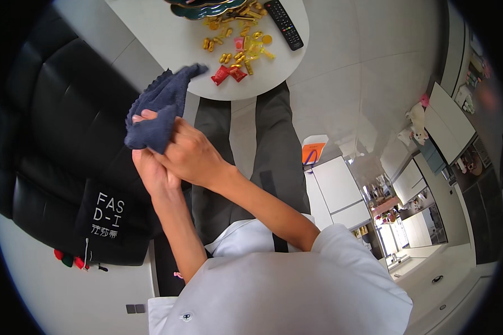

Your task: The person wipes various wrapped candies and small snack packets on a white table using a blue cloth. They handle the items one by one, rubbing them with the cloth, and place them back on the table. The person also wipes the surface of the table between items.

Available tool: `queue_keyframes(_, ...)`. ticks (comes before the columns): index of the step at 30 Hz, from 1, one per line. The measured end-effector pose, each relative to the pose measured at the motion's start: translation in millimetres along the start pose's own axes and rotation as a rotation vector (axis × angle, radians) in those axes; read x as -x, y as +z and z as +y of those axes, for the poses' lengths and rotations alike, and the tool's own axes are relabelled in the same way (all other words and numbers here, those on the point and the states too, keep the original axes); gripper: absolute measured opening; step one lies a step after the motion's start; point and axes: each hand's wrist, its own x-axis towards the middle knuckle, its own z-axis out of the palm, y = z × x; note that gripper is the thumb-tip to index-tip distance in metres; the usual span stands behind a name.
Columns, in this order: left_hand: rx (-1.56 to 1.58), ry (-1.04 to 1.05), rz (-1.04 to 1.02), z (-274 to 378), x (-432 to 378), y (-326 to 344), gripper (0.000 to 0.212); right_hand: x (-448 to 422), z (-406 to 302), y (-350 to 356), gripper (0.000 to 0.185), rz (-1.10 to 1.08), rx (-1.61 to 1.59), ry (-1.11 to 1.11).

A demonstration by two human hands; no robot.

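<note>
A dark blue-grey terry cloth is bunched between my two hands, in front of a black leather sofa. My right hand grips it from the right side, knuckles up, with its wrist crossing over towards the left. Lower and partly behind it, my left hand is closed around the bottom of the bundle. Some fingertips poke out above a fold of the cloth; which hand they belong to is hard to tell. One twisted corner of the cloth reaches up to the edge of a white round-ended table.
On the table lie gold-wrapped candies, red candy packets, a black remote control and a scalloped green dish. The black sofa stands left, with a lettered black bag. An orange-and-white bag stands right, by a white cabinet.
</note>
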Motion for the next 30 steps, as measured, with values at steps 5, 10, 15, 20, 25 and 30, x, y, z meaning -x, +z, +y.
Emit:
queue_keyframes(5, -0.089, 0.087, 0.062, -2, -2, -21, 0.031, 18, -2, 20, 0.029, 0.055, -0.036, 0.085)
queue_keyframes(10, -0.127, 0.181, 0.081, 7, -11, -21, 0.030, 4, -2, 8, 0.027, 0.108, -0.456, 0.561)
queue_keyframes(15, -0.169, 0.202, 0.022, -9, -4, 31, 0.034, -3, 10, 3, 0.031, 0.097, -0.621, 0.595)
queue_keyframes(20, -0.496, 0.349, -0.151, -31, -4, 73, 0.047, 12, 6, -16, 0.035, 0.311, -0.581, 0.535)
queue_keyframes(25, -0.696, 0.257, -0.327, -54, -4, 85, 0.050, 12, 24, -59, 0.040, 0.318, -0.723, 0.584)
queue_keyframes(30, -0.744, 0.381, -0.307, -90, -1, 112, 0.046, 11, 45, -84, 0.036, 0.477, -0.949, 0.646)
